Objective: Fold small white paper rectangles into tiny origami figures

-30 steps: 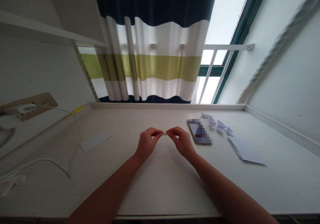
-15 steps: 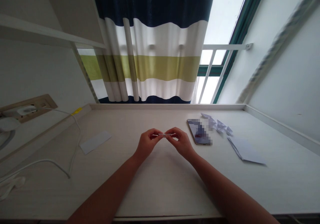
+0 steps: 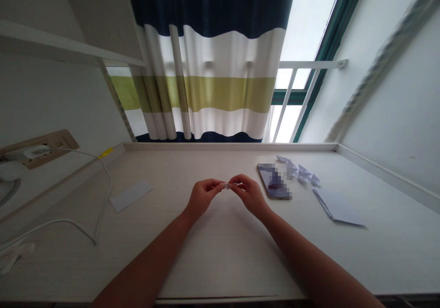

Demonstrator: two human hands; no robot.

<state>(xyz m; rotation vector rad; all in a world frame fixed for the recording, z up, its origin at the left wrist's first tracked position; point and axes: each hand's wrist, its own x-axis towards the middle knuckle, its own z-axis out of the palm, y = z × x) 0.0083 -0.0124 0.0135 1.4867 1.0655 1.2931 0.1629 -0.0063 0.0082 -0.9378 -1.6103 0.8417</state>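
Note:
My left hand [image 3: 202, 196] and my right hand [image 3: 250, 194] meet over the middle of the pale desk [image 3: 213, 253]. Both pinch a small folded piece of white paper [image 3: 226, 185] between thumb and fingers, one hand at each end. The paper is held just above the desk surface. Most of it is hidden by my fingertips.
A phone [image 3: 274, 180] lies right of my hands, with several small folded paper pieces [image 3: 301, 172] behind it and a stack of white sheets [image 3: 338, 206] further right. A paper strip [image 3: 131, 194] and a white cable [image 3: 99, 207] lie at the left. A striped curtain [image 3: 209, 69] hangs behind.
The hands stay together in the same spot. The paper looked stretched into a thin strip half a second ago and is now bunched short between the fingertips.

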